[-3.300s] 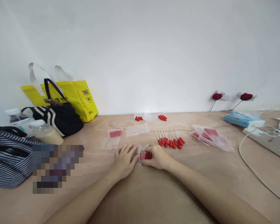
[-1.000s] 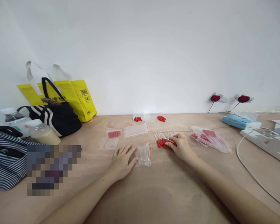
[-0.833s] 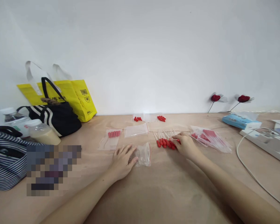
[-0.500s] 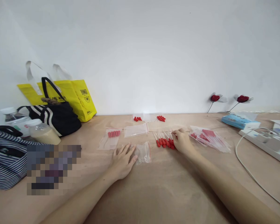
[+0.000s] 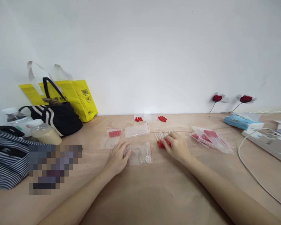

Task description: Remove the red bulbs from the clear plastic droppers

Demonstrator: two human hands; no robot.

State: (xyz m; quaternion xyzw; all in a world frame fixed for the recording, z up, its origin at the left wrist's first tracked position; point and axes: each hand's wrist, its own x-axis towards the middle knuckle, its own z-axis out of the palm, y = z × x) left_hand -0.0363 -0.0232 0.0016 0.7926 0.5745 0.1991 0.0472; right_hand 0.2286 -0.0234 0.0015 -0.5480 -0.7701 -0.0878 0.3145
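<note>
The left hand lies palm down at the left end of the clear bag, fingers loosely extended, nothing gripped, the thumb at the bag's edge. This bag lies on the table, its long axis running left to right and its red-lined end facing right, towards the sticks.

The right hand bends over the sticks with its fingertips at the red heads; whether it pinches any cannot be told. The sticks lie side by side, long axes running roughly from wall to person, heads nearest the person. The hand hides the right side of this group. A strip of table separates the heads from the red-lined end.

Beyond the left hand, the filled bag points the other way, its heads towards the wall. The flat bag lies just beyond the clear bag, its red edge on the right. Farther off, 2 groups of red heads lie near the wall. To the right of the right hand is the pile of packed bags, then the tissues and power strip. The yellow tote stands at far left.
</note>
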